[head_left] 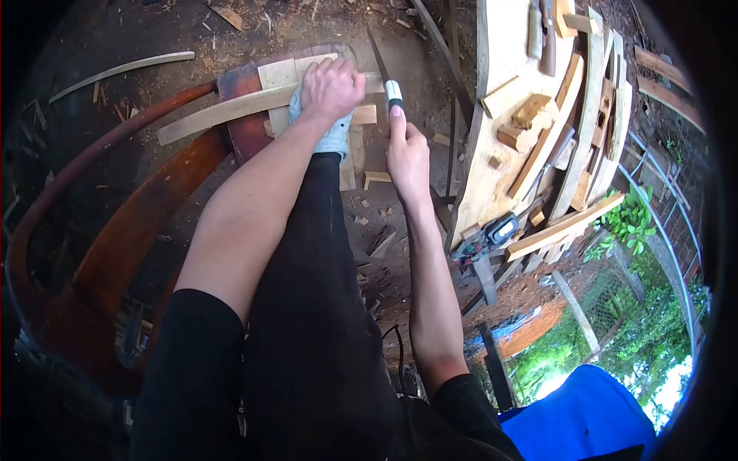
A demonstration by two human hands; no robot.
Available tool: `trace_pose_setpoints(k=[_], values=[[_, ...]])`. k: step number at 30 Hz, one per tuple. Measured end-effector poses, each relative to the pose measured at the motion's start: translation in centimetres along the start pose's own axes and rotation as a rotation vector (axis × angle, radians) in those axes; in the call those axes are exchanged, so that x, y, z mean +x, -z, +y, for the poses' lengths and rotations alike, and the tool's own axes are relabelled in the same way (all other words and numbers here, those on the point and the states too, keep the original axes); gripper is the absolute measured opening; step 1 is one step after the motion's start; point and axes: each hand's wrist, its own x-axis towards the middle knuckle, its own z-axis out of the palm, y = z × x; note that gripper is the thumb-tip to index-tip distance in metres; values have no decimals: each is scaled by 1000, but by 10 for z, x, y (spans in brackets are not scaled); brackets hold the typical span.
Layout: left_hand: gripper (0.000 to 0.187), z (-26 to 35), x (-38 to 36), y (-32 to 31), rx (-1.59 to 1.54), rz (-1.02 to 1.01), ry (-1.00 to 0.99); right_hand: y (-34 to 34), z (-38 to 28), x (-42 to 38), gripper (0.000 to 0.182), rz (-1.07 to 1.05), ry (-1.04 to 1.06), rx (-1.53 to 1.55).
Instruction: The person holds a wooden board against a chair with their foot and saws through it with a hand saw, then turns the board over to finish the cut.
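Red-brown wood forms the curved furniture frame [146,203] at far left, reaching beneath the pale wooden strip [246,106], your landmark, which lies across the frame's end. Up and left of that strip, a thinner strip [123,74] rests on the ground. Your light blue shoe [334,140] is set at the strip's right half; marks on its side are too small to read. Just above the shoe, your left hand [333,86] bears down over the strip, fingers bent; you cannot tell whether they wrap it. Beside the strip's right end, your right hand [407,157] grips a bladed tool [394,92] by its white-and-dark handle, thumb along it, blade pointing away from you. Well right of the strip, a workbench [503,38] carries wood offcuts [530,111], a black tool [480,240] and two handled tools [548,46].
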Motion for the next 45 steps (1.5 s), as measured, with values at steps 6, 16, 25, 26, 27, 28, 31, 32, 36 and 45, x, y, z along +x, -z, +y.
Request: trace_pose_setpoints(k=[6,16,25,26,27,28,31,32,36,45], values=[[20,1,-1,0,-7,-28,30,-5,30,9,67,-5,-4,59],[24,1,-1,-2,12,-60,32,-11,29,-16,63,79,75,78],[23,2,-3,-3,-4,-65,37,67,56,-162,41,-47,-22,119],[23,1,-3,-4,-8,-52,29,77,57,-180,40,-50,-37,131],[23,1,-3,-3,-7,-53,28,86,57,-196,38,-53,-55,142],[23,1,-3,-3,-12,-40,27,93,55,-210,38,-51,-55,143],[22,1,0,-3,-23,-20,24,106,43,-229,36,-56,-120,139],[22,1,-2,-2,-29,-15,21,108,40,-229,36,-66,-137,143],[22,0,-7,-2,-18,1,26,99,53,-207,38,-70,-52,65],[21,5,1,2,-7,-14,-8,-10,24,28,69,33,57,-38]])
